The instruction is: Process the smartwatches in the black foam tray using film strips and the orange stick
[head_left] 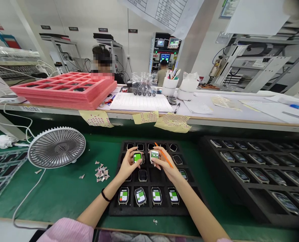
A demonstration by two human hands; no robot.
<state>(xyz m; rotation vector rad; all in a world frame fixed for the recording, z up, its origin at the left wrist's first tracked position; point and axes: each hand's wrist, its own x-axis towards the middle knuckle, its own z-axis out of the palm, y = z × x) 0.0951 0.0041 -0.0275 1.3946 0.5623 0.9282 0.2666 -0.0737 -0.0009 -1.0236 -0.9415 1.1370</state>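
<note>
Over a black foam tray [153, 211] my two hands each hold a smartwatch. The fingers of my left hand [130, 164] are closed round one smartwatch [137, 157], whose lit screen is mostly green. Gripped in my right hand [165, 163] is another smartwatch [154, 155] with a pale, lit screen. An orange stick-like tool [164, 155] also lies across the right hand, its kind unclear. In the tray's front row several watches [156, 196] show green and white screens. Dark-screened watches [142, 175] sit further back, partly hidden by my hands.
On the right stands another black foam tray [240, 198] with several watches. A white fan [61, 147] and scattered small strips [102, 173] are to the left, near clear plastic trays [6, 168]. Pink foam trays [63, 99] rest on the raised shelf. A person [102, 64] is beyond it.
</note>
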